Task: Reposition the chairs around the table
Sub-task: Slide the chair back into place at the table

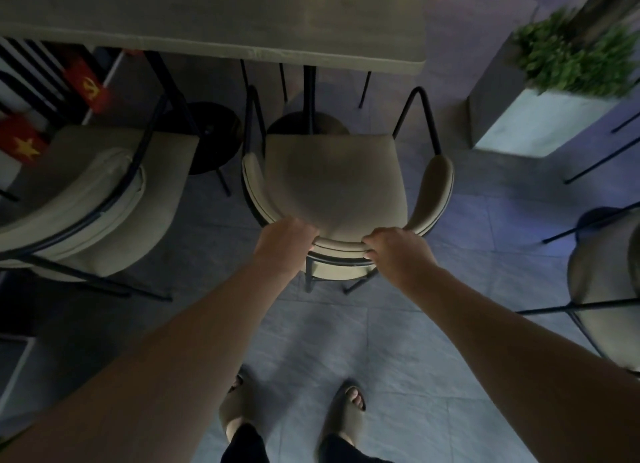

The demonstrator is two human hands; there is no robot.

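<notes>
A beige padded chair (pixel 332 178) with a curved backrest and black metal frame stands in front of me, its seat facing the table (pixel 242 23). My left hand (pixel 285 243) and my right hand (pixel 394 255) both grip the top of its backrest, about a shoulder's width apart. The seat's front edge sits just short of the table's near edge. The table has a pale top and a black pedestal base (pixel 308 123) visible under it.
A second matching chair (pixel 86 199) stands at the left, angled toward the table. A third chair (pixel 606 282) is at the right edge. A square planter with green foliage (pixel 554 92) stands at the right rear. Red flags (pixel 90 87) hang at the left. My feet are on grey tiles.
</notes>
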